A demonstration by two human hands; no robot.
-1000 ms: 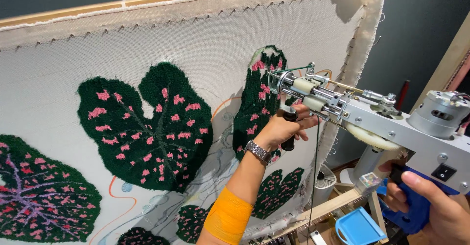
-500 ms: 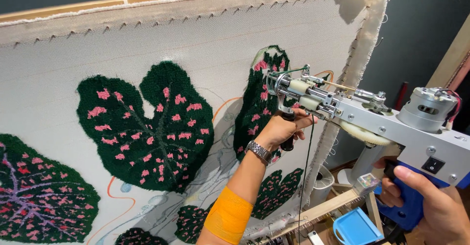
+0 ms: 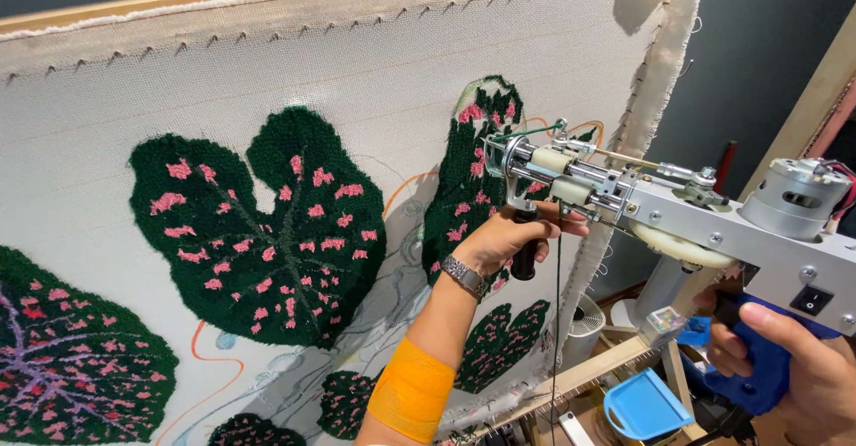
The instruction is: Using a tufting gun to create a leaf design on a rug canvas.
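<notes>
Against leafy cloth [image 3: 294, 89], both hands hold a silver tufting gun [image 3: 713, 227].

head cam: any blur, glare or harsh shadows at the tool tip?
Head view: lighting even and soft; tufting gun tip sharp, no motion blur; mild sheen on its metal motor housing, no blown glare; left hand casts only faint shadow on the cloth; right hand cropped at the frame edge.
</notes>
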